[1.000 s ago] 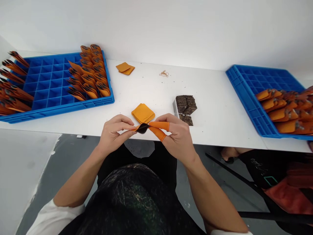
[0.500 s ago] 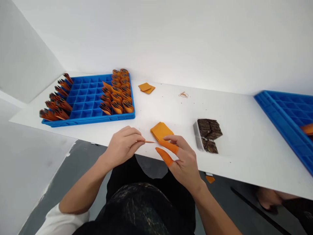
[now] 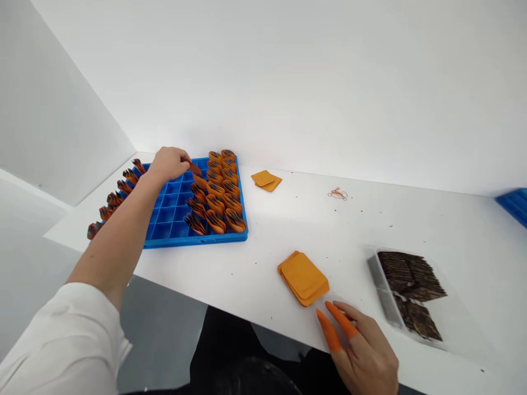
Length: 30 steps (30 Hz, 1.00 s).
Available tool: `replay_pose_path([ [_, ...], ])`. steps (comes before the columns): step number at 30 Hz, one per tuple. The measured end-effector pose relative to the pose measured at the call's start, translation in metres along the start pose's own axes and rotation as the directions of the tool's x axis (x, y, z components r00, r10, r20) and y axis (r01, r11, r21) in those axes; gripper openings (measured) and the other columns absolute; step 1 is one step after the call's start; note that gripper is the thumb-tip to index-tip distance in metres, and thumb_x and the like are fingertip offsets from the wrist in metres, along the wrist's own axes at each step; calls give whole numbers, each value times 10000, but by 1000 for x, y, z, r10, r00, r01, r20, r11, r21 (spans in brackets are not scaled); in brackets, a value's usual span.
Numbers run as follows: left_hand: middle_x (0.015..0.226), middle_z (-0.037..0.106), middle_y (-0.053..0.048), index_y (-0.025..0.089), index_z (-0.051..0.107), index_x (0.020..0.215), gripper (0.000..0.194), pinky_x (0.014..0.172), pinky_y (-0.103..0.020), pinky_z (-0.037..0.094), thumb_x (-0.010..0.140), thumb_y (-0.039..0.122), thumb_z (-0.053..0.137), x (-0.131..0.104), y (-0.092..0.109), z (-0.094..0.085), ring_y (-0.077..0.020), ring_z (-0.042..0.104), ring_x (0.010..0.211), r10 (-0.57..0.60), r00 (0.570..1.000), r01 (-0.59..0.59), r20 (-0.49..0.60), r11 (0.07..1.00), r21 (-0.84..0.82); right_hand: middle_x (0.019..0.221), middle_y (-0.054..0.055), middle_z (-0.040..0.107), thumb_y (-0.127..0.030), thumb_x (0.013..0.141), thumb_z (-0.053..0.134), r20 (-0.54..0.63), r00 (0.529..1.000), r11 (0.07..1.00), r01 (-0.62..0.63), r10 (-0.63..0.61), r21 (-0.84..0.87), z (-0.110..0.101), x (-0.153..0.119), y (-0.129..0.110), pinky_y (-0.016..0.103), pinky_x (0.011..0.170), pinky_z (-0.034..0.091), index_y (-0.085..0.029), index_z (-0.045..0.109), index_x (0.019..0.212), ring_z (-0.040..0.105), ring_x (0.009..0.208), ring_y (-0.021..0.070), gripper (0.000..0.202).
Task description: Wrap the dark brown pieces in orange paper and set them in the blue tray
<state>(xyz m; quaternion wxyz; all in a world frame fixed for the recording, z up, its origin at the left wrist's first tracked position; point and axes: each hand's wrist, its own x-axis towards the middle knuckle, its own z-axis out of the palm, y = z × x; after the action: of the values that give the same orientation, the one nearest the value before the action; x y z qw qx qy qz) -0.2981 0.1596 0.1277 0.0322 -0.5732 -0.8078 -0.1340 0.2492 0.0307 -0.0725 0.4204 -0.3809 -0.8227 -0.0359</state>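
My left hand point(image 3: 170, 163) reaches over the blue divided tray point(image 3: 206, 240) and pinches a small flat orange envelope point(image 3: 196, 169) above its back cells. Folded orange envelopes with dark contents point(image 3: 215, 221) stand upright in the right-hand columns. My right hand point(image 3: 368, 351), with orange finger cots on thumb and forefinger, rests low at the table's front edge. Its fingers are a little apart with nothing between them. Just beyond those fingertips lies a stack of orange envelopes point(image 3: 304, 277).
A clear plastic box point(image 3: 385, 293) of thin dark brown squares point(image 3: 411, 277) stands at the right. Two loose orange envelopes point(image 3: 265, 180) and some rubber bands point(image 3: 338, 193) lie near the wall. Another blue tray point(image 3: 513, 204) shows at the far right edge.
My left hand has moved from the front edge, up and left to the tray, carrying the thin orange envelope. My right hand has drawn away from it. The view has turned left.
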Motion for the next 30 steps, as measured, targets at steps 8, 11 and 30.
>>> replay_pose_path([
  [8, 833, 795, -62, 205, 818, 889, 394, 764, -361, 550, 648, 415, 588, 25, -8, 27, -287, 705, 850, 32, 958, -1, 285, 994, -108, 1017, 93, 782, -166, 945, 798, 5, 1000, 1000, 7, -7, 17, -2, 6, -1, 359, 796, 600, -179, 775, 1116, 737, 864, 209, 174],
  [11, 781, 761, -62, 217, 806, 837, 367, 731, -373, 537, 629, 425, 587, 30, -9, 25, -278, 674, 780, 26, 941, 7, 337, 995, -97, 1005, 92, 784, -156, 953, 785, 15, 1000, 1000, 9, -9, 28, -3, 6, -1, 353, 793, 594, -181, 778, 1107, 730, 854, 203, 156],
  [30, 812, 798, -48, 250, 846, 825, 326, 810, -337, 517, 661, 366, 590, 42, 6, 26, -278, 704, 845, 100, 925, -177, 367, 968, 180, 953, 70, 803, -123, 906, 832, 12, 1000, 1000, 19, -19, 17, -3, 5, 0, 354, 792, 595, -183, 769, 1082, 720, 816, 193, 197],
])
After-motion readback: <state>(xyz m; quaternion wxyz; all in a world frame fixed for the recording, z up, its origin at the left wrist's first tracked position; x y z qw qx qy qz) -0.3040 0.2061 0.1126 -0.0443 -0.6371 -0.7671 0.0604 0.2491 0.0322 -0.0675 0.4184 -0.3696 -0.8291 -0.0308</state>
